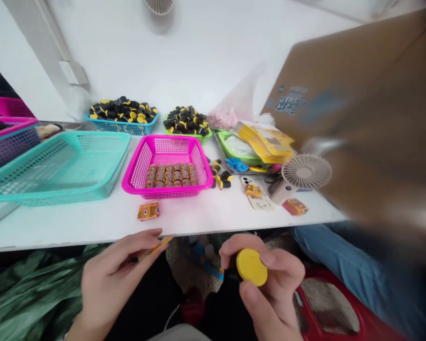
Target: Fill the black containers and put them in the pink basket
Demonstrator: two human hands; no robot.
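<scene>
My left hand [115,272] pinches a thin orange label [162,244] between thumb and fingers, seen almost edge-on. In my right hand [273,284] is a small canister with a yellow lid [252,267], the lid turned towards me; its body is mostly hidden by my fingers. Both hands are held apart in front of the table's front edge. Beyond them, a stack of orange labels [148,211] lies on the white table [191,215]. A pink basket [166,192] behind it holds rows of canisters with labels wrapped round them [168,176].
A turquoise basket [62,189] stands left. Black canisters with yellow lids fill a blue basket [122,127] and a green basket [200,138] behind; several lie loose [222,179]. At right are a phone [262,201], small fan [305,171], label stack [295,207] and large cardboard box [341,94].
</scene>
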